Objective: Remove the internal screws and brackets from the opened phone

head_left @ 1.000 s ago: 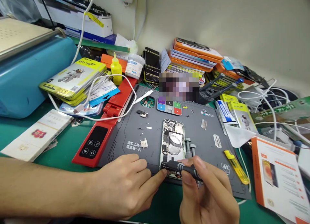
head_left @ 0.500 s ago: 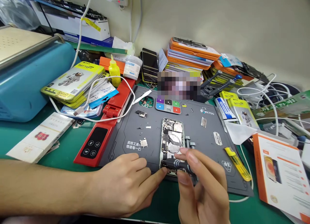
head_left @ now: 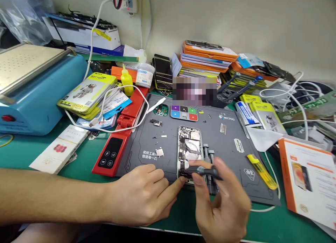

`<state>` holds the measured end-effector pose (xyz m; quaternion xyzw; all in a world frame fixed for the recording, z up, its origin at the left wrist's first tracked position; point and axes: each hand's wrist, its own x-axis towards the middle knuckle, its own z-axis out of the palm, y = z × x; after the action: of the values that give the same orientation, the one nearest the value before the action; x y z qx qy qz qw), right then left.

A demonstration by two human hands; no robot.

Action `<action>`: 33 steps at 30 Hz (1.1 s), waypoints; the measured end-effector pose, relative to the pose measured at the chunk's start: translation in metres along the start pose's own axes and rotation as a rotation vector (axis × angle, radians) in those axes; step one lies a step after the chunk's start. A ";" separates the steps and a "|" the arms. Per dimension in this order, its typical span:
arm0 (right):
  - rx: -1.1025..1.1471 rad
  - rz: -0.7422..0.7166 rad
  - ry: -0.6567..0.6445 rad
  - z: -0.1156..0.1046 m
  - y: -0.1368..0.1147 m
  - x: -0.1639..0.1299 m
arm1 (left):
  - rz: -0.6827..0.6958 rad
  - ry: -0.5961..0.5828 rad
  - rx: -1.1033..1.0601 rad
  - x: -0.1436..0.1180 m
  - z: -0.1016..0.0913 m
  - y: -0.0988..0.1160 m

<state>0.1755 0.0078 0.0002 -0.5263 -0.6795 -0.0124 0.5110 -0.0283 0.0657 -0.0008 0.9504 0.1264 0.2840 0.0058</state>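
Note:
An opened phone (head_left: 189,148) lies on the dark work mat, its inner parts showing. The index fingertip of my left hand (head_left: 143,195) presses at the phone's lower left edge, with the other fingers curled in. My right hand (head_left: 219,197) grips a dark screwdriver (head_left: 202,171) between thumb and fingers. The tool lies nearly level across the lower part of the phone; its tip is too dark to make out there. Right of the phone are grey bar-like pieces (head_left: 206,150). A small metal plate (head_left: 159,152) and a dark phone part (head_left: 156,122) lie left of it.
Around the mat (head_left: 162,113) are a red folding device (head_left: 110,155), a white box (head_left: 60,148), battery packs (head_left: 91,90) and a blue machine (head_left: 49,103). A yellow tool (head_left: 262,171) and an orange-white box (head_left: 307,183) lie right. A white cable (head_left: 147,111) loops over the mat's left side.
The whole view has shifted a little, bringing more of the blue machine in. In my right hand the fingers have shifted on the screwdriver, the index finger now toward its rear end. My left fingertip stays at the phone.

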 end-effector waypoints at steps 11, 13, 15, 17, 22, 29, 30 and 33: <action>-0.438 0.527 -0.039 -0.060 0.037 0.024 | 0.029 0.001 0.037 -0.002 0.000 0.003; -0.507 0.517 -0.157 -0.059 0.046 0.025 | 0.026 -0.001 0.024 -0.002 0.002 0.003; -0.517 0.501 -0.200 -0.055 0.051 0.024 | 0.027 0.002 0.014 -0.002 0.003 0.002; -0.510 0.480 -0.198 -0.052 0.051 0.022 | 0.028 0.002 0.000 -0.002 0.003 0.002; -0.458 0.387 -0.153 -0.056 0.035 0.017 | 0.019 -0.009 -0.035 -0.002 0.003 0.001; -0.642 0.353 -0.389 -0.056 0.022 0.024 | 0.005 -0.006 -0.048 -0.001 0.003 -0.001; -0.656 0.370 -0.406 -0.055 0.021 0.026 | 0.004 -0.006 -0.045 -0.001 0.003 -0.001; -0.647 0.454 -0.400 -0.053 0.023 0.031 | 0.010 -0.003 -0.036 0.000 0.003 -0.002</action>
<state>0.2308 0.0105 0.0360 -0.7872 -0.5932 -0.0097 0.1683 -0.0271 0.0675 -0.0032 0.9512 0.1164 0.2850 0.0218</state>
